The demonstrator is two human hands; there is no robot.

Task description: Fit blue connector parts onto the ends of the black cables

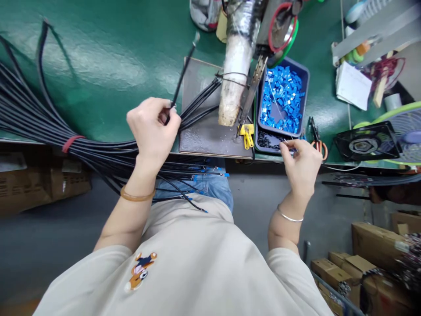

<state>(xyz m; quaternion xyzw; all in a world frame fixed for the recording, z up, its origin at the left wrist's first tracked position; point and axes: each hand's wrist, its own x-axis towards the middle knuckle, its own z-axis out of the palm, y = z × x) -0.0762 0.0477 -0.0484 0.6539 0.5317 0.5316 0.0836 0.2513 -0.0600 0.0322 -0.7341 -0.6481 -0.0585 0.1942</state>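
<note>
My left hand (153,129) is closed around a thin black cable (182,72) that points up and away over the green bench. Under that hand runs a thick bundle of black cables (39,127) tied with a red band (71,141); several ends lie on a dark plate (205,127), others with blue tips hang over my lap. My right hand (301,164) is at the bench edge, fingers pinched on a small part I cannot make out. It sits just beside a blue tray (304,72) full of small blue plastic pieces (283,98).
A wrapped cylindrical tool (235,66) stands over the plate, with a yellow clip (246,134) at its foot. Orange-handled pliers (317,140) lie right of the tray. A fan (394,140) and papers (353,85) sit far right. Cardboard boxes (371,259) are on the floor.
</note>
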